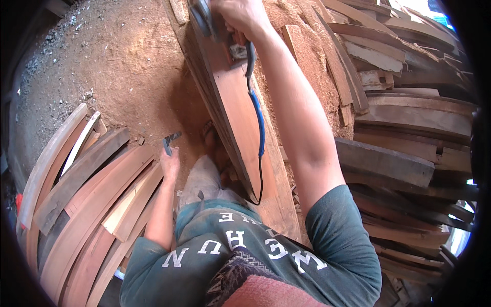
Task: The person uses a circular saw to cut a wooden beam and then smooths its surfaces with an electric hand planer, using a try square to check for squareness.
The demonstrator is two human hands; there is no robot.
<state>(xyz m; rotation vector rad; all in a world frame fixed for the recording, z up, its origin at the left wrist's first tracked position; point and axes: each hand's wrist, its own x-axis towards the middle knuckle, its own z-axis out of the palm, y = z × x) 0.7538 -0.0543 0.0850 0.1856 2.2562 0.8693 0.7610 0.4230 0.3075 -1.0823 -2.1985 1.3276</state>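
My right hand is at the top edge, arm stretched far out, closed round the handle of a corded power tool. The tool is dark with an orange-red part and is cut off by the frame, so its exact kind is unclear. It rests at the far end of a long, thick wooden beam with a smooth reddish face. A black cord with a blue-wrapped section trails back along the beam toward my body. Low on the left, my left hand is closed on a small L-shaped tool, blue-grey and dark.
Curved-looking boards are piled at the left beside my left arm. A larger stack of timber fills the right side. Sawdust covers the ground, with loose gravel at the far left. My foot is close to the beam.
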